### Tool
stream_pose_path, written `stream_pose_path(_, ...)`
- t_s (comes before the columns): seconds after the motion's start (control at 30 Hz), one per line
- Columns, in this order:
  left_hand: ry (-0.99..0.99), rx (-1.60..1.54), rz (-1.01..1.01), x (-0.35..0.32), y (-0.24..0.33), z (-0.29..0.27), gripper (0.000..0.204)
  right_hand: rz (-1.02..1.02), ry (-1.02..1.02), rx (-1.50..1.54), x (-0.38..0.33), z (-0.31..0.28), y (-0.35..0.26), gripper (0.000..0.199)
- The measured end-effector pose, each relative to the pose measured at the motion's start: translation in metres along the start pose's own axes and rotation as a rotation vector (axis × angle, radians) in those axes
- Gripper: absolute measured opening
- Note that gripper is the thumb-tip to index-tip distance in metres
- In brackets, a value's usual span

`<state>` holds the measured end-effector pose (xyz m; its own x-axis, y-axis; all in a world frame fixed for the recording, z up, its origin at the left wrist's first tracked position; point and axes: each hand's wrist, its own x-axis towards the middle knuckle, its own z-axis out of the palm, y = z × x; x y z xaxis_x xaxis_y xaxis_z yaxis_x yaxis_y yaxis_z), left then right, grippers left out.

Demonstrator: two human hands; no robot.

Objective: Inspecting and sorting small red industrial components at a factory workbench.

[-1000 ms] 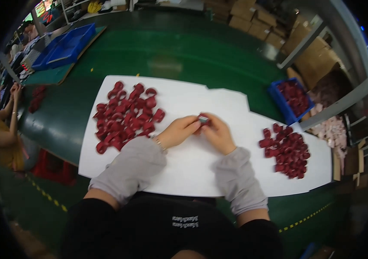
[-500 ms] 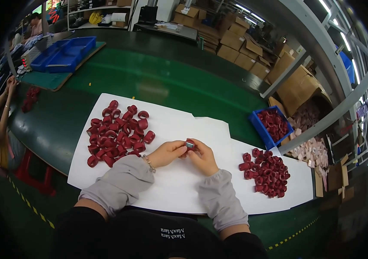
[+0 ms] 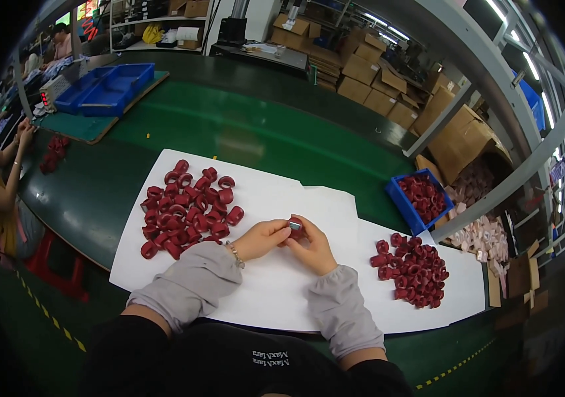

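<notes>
My left hand (image 3: 260,240) and my right hand (image 3: 315,253) meet above the white sheet, closed on one small dark red ring-shaped part (image 3: 297,229). A pale, shiny patch shows on its upper side; the fingers hide much of the rest. Left of my hands lies a loose pile of similar red rings (image 3: 186,213), some on edge and some flat. Another pile of red rings (image 3: 417,270) lies beyond my right hand, packed closer together.
White paper (image 3: 266,294) covers part of the green table (image 3: 242,122). A blue bin of red parts (image 3: 398,200) stands at the right, beside pale pieces (image 3: 477,233) and a cardboard box (image 3: 458,129). Blue trays (image 3: 103,109) sit far left, near another person's arm (image 3: 12,169).
The view has shifted slightly, so the table appears a little lower and further right. Both hands keep hold of the red ring, which shows more of its red side now.
</notes>
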<state>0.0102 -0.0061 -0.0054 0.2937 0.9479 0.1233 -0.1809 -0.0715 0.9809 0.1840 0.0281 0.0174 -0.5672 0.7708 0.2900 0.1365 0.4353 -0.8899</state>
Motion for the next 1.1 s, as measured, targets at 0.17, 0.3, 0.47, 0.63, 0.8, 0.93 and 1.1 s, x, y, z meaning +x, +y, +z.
stream_pose_path(0.17, -0.025, -0.052, 0.007, 0.001, 0.000, 0.000, 0.028, 0.052, 0.030, -0.060, 0.002, 0.002, -0.003, 0.038)
stream_pose_path(0.3, -0.019, -0.063, -0.004, -0.003, -0.002, 0.001, 0.028, 0.057, 0.069, -0.022, 0.000, 0.006, -0.006, 0.035)
stream_pose_path(0.47, -0.014, -0.036, -0.014, -0.007, 0.006, 0.005, 0.026, 0.069, 0.063, 0.016, -0.002, 0.006, -0.009, 0.034)
stream_pose_path(0.63, 0.087, 0.407, -0.036, -0.008, 0.038, 0.014, 0.025, 0.292, 0.173, 0.485, -0.002, -0.003, 0.011, 0.039)
stream_pose_path(0.8, 0.388, 1.310, 0.342, -0.020, 0.059, -0.028, 0.028, 0.305, 0.521, 0.998, 0.014, -0.042, 0.028, 0.023)
stream_pose_path(0.93, 0.339, 1.502, 0.106, -0.033, 0.064, -0.045, 0.021, -0.171, 0.921, 1.336, 0.010, -0.081, 0.021, 0.024)
stream_pose_path(1.1, 0.289, 1.387, 0.036, -0.026, 0.057, -0.045, 0.019, 0.008, 0.723, 1.067, 0.006, -0.063, 0.033, 0.033)
